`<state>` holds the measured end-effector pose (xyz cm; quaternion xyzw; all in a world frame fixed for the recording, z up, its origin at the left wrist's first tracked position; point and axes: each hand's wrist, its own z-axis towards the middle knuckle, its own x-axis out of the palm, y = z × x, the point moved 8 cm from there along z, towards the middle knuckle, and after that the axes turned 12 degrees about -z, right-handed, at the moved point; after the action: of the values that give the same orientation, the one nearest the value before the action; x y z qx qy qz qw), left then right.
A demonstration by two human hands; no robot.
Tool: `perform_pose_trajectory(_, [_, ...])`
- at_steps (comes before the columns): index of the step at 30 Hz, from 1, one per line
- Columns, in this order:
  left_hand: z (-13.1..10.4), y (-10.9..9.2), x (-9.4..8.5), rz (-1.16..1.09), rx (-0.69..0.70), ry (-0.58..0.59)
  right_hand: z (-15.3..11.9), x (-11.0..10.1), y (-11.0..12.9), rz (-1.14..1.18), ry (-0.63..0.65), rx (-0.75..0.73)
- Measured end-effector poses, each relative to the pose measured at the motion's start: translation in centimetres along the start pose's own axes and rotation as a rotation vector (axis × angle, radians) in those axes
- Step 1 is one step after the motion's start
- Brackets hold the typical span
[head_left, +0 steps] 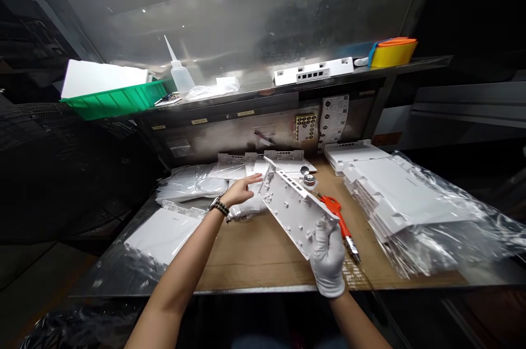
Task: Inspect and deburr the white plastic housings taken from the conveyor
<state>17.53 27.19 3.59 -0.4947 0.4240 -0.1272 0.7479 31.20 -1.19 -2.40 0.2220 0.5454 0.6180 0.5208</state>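
A white plastic housing shell (287, 206) is held tilted above the brown cardboard mat, its ribbed inner side and row of port openings showing. My right hand (327, 256), in a white glove, grips its lower right corner. My left hand (241, 190) is bare, with a watch and a braided band at the wrist. Its fingers reach out flat toward the shell's upper left end; whether they touch it I cannot tell. Behind the shell lie more white shells (232, 167). An orange-red tool with a metal tip (339, 217) rests just right of the shell.
On the right lies a stack of white panels (405, 190) in clear plastic; on the left, more panels (164, 234) and plastic bags (189, 182). A small round metal tin (309, 179) sits at the back. The shelf carries a green bin (119, 101), squeeze bottle (181, 78) and yellow-orange roll (393, 54).
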Motion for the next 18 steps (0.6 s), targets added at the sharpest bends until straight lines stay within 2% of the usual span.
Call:
perform_pose_trajectory(2, [-0.2,-1.0,0.5,-0.094,0.0,0.024,-0.4,0.0,-0.1,0.009,-0.014,-0.021])
perform_pose_trajectory(4, [-0.1,-2.2,0.5,-0.156,0.022,-0.006,-0.9,0.5,0.1,0.02,0.003,-0.084])
perform_pose_trajectory(8, [-0.4,-4.2,-0.6,-0.115,0.11,-0.189,-2.0,1.2,0.2,0.013,0.053,-0.25])
perform_pose_trajectory(10, [-1.2,-5.2,-1.3,-0.02,0.172,-0.303,-2.3,0.7,0.0,-0.016,0.052,-0.282])
perform_pose_trajectory(12, [-2.2,-6.4,-1.2,0.09,0.234,-0.359,-2.4,-0.3,0.1,-0.053,0.045,-0.305])
perform_pose_trajectory(15, [-4.0,-8.3,0.5,0.223,0.308,-0.317,-2.3,-1.6,0.9,-0.111,0.065,-0.338])
perform_pose_trajectory(18, [-6.4,-10.1,4.0,0.285,0.369,-0.221,-1.6,-2.2,0.8,-0.119,0.093,-0.258])
